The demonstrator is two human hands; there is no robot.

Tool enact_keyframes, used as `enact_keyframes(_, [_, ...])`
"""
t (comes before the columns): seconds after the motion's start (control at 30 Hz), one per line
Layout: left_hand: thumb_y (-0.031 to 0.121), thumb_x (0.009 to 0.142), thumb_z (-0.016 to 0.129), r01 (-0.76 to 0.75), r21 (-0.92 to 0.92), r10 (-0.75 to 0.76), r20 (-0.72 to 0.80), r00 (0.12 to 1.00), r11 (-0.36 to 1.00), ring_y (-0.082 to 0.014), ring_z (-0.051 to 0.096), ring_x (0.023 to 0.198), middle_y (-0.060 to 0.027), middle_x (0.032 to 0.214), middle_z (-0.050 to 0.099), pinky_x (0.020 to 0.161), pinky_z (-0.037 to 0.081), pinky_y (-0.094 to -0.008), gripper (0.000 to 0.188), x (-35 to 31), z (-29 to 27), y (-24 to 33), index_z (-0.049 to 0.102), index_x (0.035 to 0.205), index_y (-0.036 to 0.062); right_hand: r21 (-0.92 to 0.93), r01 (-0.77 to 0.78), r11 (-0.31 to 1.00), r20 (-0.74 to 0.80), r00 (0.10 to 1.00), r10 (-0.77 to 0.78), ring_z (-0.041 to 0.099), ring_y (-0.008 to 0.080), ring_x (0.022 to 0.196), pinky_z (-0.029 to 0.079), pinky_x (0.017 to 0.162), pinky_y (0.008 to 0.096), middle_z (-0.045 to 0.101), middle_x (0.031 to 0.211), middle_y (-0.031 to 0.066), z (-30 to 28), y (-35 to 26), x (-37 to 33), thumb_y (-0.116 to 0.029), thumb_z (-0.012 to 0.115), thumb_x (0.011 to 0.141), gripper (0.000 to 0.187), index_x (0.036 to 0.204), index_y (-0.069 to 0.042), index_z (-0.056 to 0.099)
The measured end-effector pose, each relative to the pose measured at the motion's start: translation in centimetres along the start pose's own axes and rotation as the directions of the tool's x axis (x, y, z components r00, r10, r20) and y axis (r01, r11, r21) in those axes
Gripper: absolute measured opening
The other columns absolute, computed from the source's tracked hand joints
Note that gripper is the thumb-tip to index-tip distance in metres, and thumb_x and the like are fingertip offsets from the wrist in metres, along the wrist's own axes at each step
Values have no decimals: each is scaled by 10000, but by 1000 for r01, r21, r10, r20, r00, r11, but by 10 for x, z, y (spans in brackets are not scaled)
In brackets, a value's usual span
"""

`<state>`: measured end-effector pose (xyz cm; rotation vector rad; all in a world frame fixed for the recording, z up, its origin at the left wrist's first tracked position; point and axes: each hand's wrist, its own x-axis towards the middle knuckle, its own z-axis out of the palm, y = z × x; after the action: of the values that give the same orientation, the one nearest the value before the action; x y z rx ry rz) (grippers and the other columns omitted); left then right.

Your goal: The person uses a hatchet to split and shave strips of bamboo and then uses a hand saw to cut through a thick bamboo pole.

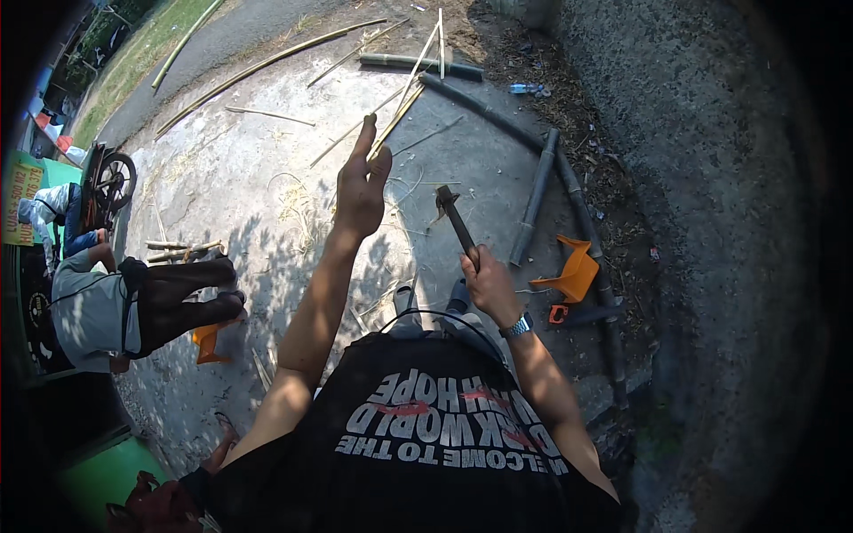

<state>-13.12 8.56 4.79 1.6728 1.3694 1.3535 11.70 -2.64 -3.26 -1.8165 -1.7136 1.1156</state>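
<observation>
My left hand [360, 197] is raised over the concrete, its fingers stretched out and its thumb apart. Thin pale bamboo strips [398, 115] lie just beyond the fingertips, partly hidden behind the hand; I see none gripped in it. My right hand [489, 286], with a metal watch on the wrist, is wrapped round a dark, narrow hand tool [457, 222]. This tool points away from me and to the left, with a wider, pale-edged end; whether it is a blade or a hammer cannot be made out. Nearest the right hand is an orange plastic stool [574, 272].
Dark bamboo poles [536, 197] lie ahead and to the right, beside a rough wall [693, 178]. A saw with an orange handle [560, 314] rests by the stool. At left a person [98, 306] bends near cut bamboo pieces [182, 251]; another person [55, 209] and a motorcycle [111, 185] are behind.
</observation>
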Motion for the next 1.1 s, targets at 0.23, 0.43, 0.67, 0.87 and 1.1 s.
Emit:
enact_keyframes(0.23, [320,1068,493,246,-24,-245,44,969,969,-342,401,1472,-269,1580,395,1117,427,-418,635,-86,11,-24,305,1583,1,-214,-223,951,-106,973,204,681,454,920,526,771,531,693,880,270,96,153,90,-408,599,987,404,1066,-13,613])
enact_keyframes(0.43, [328,1039,548,373,73,-363,-120,924,925,-332,471,1425,-273,1540,455,1061,457,-408,667,-114,-21,-46,321,1585,18,22,-247,969,-92,964,248,662,473,1032,512,889,528,691,985,309,60,146,134,-405,576,985,424,1020,11,649])
enact_keyframes(0.67, [270,952,711,563,122,-552,-112,826,818,-346,462,1429,-297,1515,465,1097,440,-462,779,-123,17,-34,328,1566,-16,-72,-114,991,-116,988,106,688,488,927,551,827,559,695,938,324,33,100,155,-364,529,1009,426,1078,54,574])
enact_keyframes(0.87, [315,922,779,-96,105,123,-283,951,990,-299,562,1328,-241,1419,574,1093,448,-393,887,4,131,-25,245,1547,-19,-165,57,985,-39,997,-64,699,475,787,572,688,544,700,834,275,19,24,140,-345,509,1033,378,1099,27,523])
enact_keyframes(1.1, [245,1076,515,-146,-95,85,-471,878,985,-245,734,697,-159,803,711,699,587,-350,257,100,97,-70,479,999,3,-56,104,993,-10,994,-104,700,439,733,561,648,548,700,765,223,29,6,137,-344,541,1025,320,1080,-31,507])
